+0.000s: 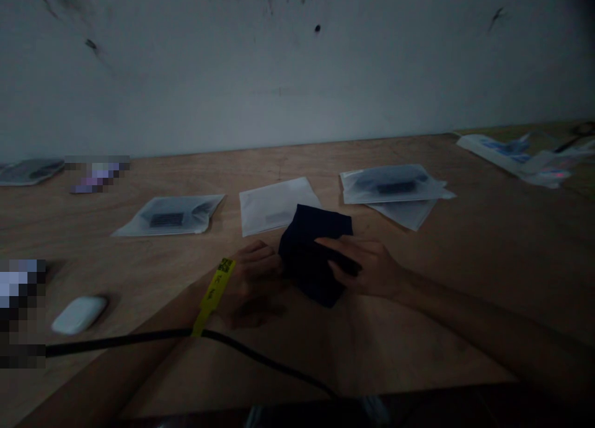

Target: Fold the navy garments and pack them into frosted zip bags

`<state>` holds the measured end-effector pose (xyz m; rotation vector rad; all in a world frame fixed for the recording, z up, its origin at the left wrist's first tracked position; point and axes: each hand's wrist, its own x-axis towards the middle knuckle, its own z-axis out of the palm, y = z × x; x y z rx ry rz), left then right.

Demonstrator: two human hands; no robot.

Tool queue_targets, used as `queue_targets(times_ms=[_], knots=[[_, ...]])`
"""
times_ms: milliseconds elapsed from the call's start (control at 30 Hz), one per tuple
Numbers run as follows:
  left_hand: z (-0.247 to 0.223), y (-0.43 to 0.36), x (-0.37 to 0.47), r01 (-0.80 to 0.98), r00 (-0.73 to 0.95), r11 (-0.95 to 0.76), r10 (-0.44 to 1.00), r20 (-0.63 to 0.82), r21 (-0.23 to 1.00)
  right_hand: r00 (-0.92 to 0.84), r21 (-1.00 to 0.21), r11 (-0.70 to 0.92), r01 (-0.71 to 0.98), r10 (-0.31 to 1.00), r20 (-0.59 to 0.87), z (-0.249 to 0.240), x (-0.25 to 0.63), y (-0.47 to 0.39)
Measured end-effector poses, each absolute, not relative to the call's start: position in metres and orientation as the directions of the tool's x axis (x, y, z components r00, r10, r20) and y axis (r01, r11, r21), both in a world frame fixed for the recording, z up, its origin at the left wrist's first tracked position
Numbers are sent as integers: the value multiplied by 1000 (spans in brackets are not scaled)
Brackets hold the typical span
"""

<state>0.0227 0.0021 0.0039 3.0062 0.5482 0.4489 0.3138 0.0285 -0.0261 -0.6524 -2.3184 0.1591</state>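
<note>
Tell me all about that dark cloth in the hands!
The cloth is small, dark navy or black, soft and folded into a rough, tilted square. It rests on the wooden table, overlapping a corner of a white pouch. The left hand touches its left edge; the right hand lays fingers across it.

Both arms are bare, with no sleeves on them. The left hand (253, 279) has a bright yellow band (214, 295) around the wrist. The band is a thin, flat strip. It has a small black square pattern printed at the top and some tiny dark writing lower down, too small to read. The loose end of the band sticks out past the wrist. The right hand (367, 267) wears nothing: no ring, no watch, no glove. The fingers (335, 249) on both hands are bare too.
</note>
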Motion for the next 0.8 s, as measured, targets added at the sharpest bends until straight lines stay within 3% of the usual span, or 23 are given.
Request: queue_targets(times_ms=[167,267,367,467,633,700,800], knots=[[10,-1,25,407,849,-893,447,281,190,-381,-756,589,284,793,474,-28,317,41],[11,0,26,335,870,-910,398,292,242,-286,-885,455,98,865,413,-32,320,52],[7,5,17,249,853,-911,366,371,328,-254,-899,438,9,870,422,-35,324,60],[0,14,1,304,798,-877,447,403,372,-232,-921,390,21,898,375,-33,327,63],[-4,33,-25,431,779,-866,499,379,254,-112,-952,240,189,969,222,-33,332,70],[-3,38,-33,466,791,-863,505,345,196,-99,-879,312,359,950,297,-37,338,75],[-4,41,-43,502,802,-853,520,292,141,-164,-677,439,591,887,431,-40,347,79]])
